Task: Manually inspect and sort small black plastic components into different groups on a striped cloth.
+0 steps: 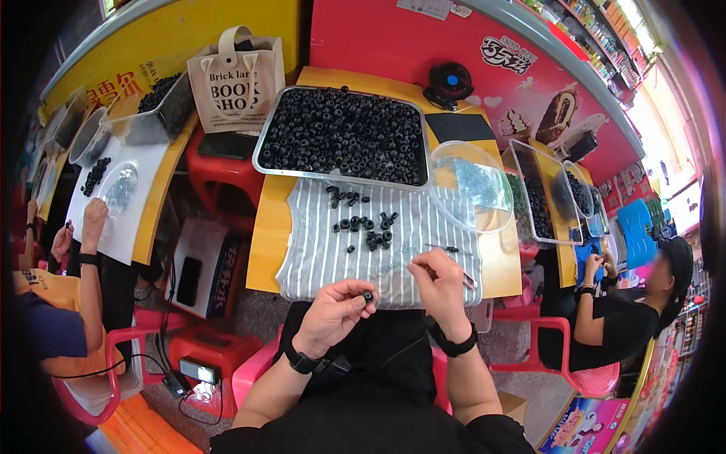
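Two hands: the left hand (330,314) at 7 o'clock from the middle of the cloth (314,253), the right hand (440,286) at 4 o'clock, apart from each other.
Left forearm: rises from the lower edge toward 1 o'clock, a dark band (302,361) on the wrist.
Left grip: thumb and forefinger pinched on one small black part (368,296), the other fingers curled in.
Part: at 6 o'clock from the cloth's middle, off its near edge, its round end facing the camera.
Right forearm: rises toward 11 o'clock, also banded at the wrist.
Right grip: back of the hand up, fingers bent, thumb and forefinger tips close together above the cloth; cannot tell whether anything tiny sits between them.
Thin tool (452,249): on the cloth at 3 o'clock, just beyond the right fingertips.
Loose parts (377,241): black, in small clusters from the cloth's middle up to 11 o'clock.
Tray (340,178): metal, heaped with black parts, at 12 o'clock, bordering the cloth.
Tub (484,224): clear, round, with small bits inside, at 2 o'clock.
Fan (451,82): black, at 1 o'clock, beyond the tray.
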### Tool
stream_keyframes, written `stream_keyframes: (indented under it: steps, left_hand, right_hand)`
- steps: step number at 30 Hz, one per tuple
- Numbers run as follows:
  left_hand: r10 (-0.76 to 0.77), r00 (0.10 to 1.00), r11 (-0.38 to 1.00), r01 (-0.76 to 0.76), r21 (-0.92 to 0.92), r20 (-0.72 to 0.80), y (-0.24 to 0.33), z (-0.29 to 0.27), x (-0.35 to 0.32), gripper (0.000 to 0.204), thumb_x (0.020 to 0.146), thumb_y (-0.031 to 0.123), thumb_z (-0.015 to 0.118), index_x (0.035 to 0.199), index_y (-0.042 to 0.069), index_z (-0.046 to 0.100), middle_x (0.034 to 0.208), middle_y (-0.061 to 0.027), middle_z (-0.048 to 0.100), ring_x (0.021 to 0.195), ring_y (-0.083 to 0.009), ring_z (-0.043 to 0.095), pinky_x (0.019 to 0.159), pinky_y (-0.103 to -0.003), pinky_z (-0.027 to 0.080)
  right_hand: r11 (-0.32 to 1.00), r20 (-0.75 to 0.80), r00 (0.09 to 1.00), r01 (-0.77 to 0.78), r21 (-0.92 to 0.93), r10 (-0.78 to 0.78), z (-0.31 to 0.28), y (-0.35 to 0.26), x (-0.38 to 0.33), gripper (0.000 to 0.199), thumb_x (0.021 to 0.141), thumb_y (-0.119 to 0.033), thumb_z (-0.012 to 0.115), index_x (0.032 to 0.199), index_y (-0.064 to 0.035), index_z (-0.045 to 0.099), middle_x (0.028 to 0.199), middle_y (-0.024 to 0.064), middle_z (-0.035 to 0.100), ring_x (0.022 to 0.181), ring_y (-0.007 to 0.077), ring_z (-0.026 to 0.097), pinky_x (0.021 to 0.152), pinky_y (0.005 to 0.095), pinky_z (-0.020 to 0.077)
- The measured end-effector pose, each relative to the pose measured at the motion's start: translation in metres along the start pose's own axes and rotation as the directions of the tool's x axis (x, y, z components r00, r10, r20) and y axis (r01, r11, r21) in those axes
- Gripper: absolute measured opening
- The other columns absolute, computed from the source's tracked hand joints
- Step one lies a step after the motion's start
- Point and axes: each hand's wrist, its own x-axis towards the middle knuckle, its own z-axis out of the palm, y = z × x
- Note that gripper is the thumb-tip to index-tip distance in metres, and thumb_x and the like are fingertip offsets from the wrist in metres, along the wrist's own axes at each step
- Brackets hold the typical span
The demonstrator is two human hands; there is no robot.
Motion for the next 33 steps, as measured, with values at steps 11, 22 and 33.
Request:
stream_keyframes:
  steps: [11,22,33]
  left_hand:
    - [0.037,0.999,0.999,-0.037,-0.019,-0.020,-0.002,-0.001,0.002,0.024,0.097,0.001,0.062,0.121,-0.002,0.064,0.108,-0.0121,0.069,0.091,-0.0184,0.068,0.079,-0.027,0.055]
    - [0.007,0.998,0.999,-0.005,0.041,-0.061,-0.002,0.004,0.001,0.027,0.097,0.000,0.062,0.123,-0.003,0.064,0.107,-0.0104,0.070,0.091,-0.0169,0.068,0.079,-0.026,0.054]
    - [0.000,0.998,0.995,0.007,0.100,-0.067,-0.008,0.010,0.002,0.029,0.096,0.002,0.064,0.124,-0.004,0.064,0.103,-0.0097,0.071,0.090,-0.0156,0.068,0.079,-0.026,0.055]
  right_hand:
    - [0.832,0.164,0.979,0.192,-0.521,-0.123,0.032,0.001,0.042,0.015,0.079,-0.014,0.074,0.089,-0.0044,0.070,0.083,0.0146,0.058,0.077,0.0377,0.062,0.066,0.0474,0.0480]
    - [0.903,0.272,0.960,-0.176,0.393,0.069,-0.003,-0.020,-0.014,0.011,0.083,0.010,0.070,0.091,0.0034,0.067,0.087,0.0042,0.065,0.080,0.0089,0.061,0.071,0.0235,0.0478]
    - [0.935,0.050,0.994,0.073,0.346,-0.096,0.018,-0.025,-0.047,0.016,0.083,0.013,0.068,0.095,0.0023,0.068,0.094,0.0091,0.065,0.083,0.0143,0.063,0.071,0.0248,0.0485]
